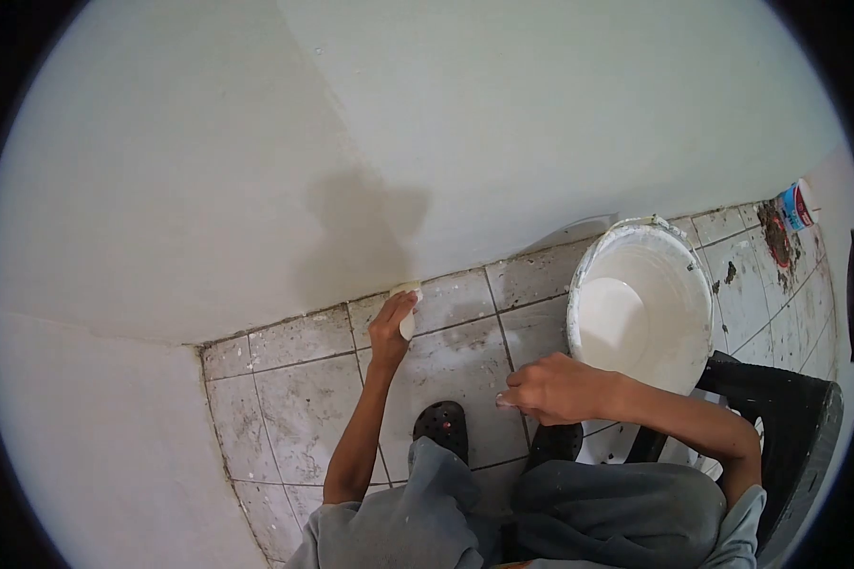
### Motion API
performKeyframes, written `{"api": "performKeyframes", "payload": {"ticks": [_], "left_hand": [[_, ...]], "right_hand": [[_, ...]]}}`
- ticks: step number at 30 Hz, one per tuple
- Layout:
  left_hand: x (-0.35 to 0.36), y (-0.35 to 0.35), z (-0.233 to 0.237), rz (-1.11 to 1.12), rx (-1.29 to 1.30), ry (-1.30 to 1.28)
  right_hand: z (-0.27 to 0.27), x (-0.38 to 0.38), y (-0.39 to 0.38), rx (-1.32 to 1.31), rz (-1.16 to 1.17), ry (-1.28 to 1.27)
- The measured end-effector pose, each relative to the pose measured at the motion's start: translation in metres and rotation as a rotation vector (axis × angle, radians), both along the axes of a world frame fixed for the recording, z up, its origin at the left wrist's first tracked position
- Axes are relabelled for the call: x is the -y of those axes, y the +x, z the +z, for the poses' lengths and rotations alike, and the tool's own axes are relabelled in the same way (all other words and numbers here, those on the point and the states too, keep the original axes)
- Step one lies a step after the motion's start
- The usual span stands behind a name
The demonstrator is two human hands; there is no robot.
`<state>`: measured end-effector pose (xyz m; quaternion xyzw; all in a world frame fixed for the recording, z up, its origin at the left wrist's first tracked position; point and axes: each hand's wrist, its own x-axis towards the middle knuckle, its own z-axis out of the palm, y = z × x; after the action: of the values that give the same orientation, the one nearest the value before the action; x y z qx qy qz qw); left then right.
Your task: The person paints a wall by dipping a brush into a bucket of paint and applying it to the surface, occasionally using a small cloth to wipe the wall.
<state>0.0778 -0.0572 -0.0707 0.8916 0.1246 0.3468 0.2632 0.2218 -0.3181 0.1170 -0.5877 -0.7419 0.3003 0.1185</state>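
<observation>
My left hand grips a pale, paint-coated pad at the foot of the wall, where the wall meets the tiled floor. My right hand hangs over the floor just left of the bucket, its fingers curled together; something small and whitish shows at the fingertips, too small to name. The large white bucket has a paint-smeared rim and white paint inside.
Dirty floor tiles run along the wall to a corner at the left. A black chair stands at the right. Beyond the bucket, a small blue and white tub lies near brown debris. Black clogs are on my feet.
</observation>
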Motion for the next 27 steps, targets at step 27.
{"api": "performKeyframes", "payload": {"ticks": [27], "left_hand": [[-0.02,0.019,0.033,-0.07,-0.034,0.044]], "right_hand": [[-0.009,0.003,0.003,-0.054,-0.021,0.055]]}}
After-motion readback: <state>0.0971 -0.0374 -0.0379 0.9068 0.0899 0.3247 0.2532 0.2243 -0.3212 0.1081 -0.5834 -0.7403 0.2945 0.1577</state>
